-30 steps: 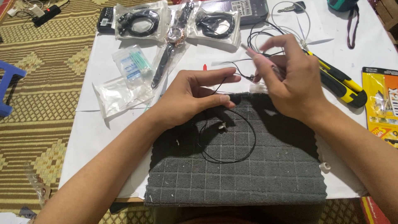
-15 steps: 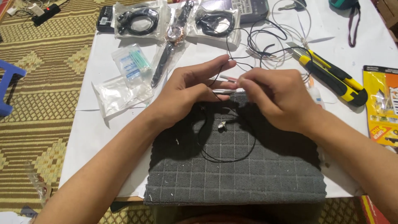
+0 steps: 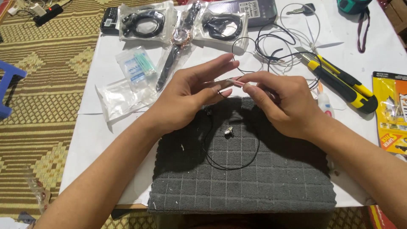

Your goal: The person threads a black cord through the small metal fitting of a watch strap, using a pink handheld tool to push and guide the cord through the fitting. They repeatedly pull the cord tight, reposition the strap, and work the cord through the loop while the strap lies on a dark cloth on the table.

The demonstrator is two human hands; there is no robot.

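Note:
My left hand (image 3: 193, 93) and my right hand (image 3: 284, 101) meet above the far edge of a dark grey checked towel (image 3: 241, 178). Between the fingertips of both hands I pinch a thin black wire (image 3: 231, 157), at a small pinkish piece (image 3: 235, 82) on it. The wire hangs down in a loop over the towel. A tiny pale part (image 3: 229, 131) lies on the towel under my hands. The wire also runs back to a tangle of black and white cables (image 3: 275, 51) behind my right hand.
A yellow and black utility knife (image 3: 343, 82) and a small glue bottle (image 3: 325, 102) lie to the right. Bagged black earphones (image 3: 142, 21), a wristwatch (image 3: 178, 42), cotton swabs in a bag (image 3: 135, 68) and an empty clear bag (image 3: 118, 99) sit at the back left. A yellow package (image 3: 392, 112) is at the right edge.
My right hand has come down from the cable tangle to meet my left hand. My left fingers have lifted and now pinch the wire together with the right.

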